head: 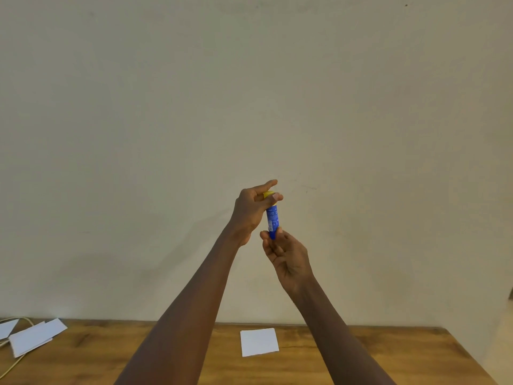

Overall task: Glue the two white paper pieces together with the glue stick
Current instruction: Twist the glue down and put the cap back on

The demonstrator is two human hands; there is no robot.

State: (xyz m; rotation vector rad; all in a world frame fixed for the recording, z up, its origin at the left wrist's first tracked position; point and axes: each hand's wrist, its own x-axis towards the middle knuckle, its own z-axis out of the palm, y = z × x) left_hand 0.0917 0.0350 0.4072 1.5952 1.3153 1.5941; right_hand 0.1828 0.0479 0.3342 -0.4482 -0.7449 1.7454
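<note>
A blue glue stick (272, 219) with a yellow cap is held upright in the air in front of the wall. My left hand (251, 211) grips the yellow cap at the top with thumb and fingers. My right hand (286, 258) holds the bottom end of the blue tube from below. A white square paper piece (259, 342) lies flat on the wooden table (361, 357) between my forearms. Further white paper pieces (36, 339) lie stacked at the table's far left.
A pale cable (12, 362) runs along the left edge of the table beside the paper stack. A plain light wall stands directly behind the table. The table's right corner sits near the frame's right side.
</note>
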